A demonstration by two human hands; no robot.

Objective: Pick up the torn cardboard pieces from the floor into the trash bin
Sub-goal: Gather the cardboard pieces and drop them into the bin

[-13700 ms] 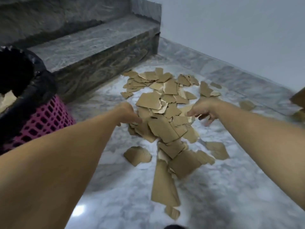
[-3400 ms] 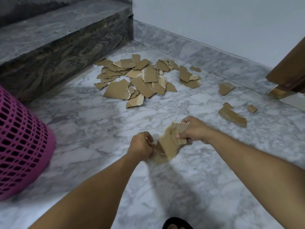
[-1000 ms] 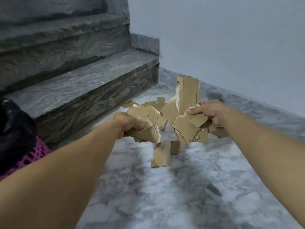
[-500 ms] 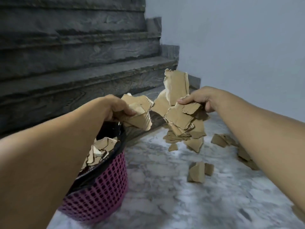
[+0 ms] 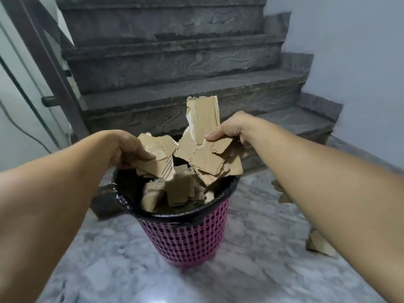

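Observation:
A pink mesh trash bin [image 5: 185, 239] with a black liner stands on the marble floor in the middle of the view, holding several torn cardboard pieces [image 5: 175, 191]. My left hand [image 5: 125, 147] grips a bunch of brown cardboard pieces [image 5: 159, 158] just above the bin's left rim. My right hand [image 5: 229, 130] pinches a larger bunch of cardboard pieces [image 5: 205, 145] over the bin's right side, with one long piece sticking upward.
Dark stone stairs [image 5: 175, 88] rise right behind the bin. A few loose cardboard pieces [image 5: 320, 246] lie on the floor at the right, partly hidden by my right forearm. A grey wall [image 5: 354, 62] bounds the right side.
Both hands have carried their cardboard bunches leftward to hang over the bin's mouth. The view has turned so the bin now sits in the centre.

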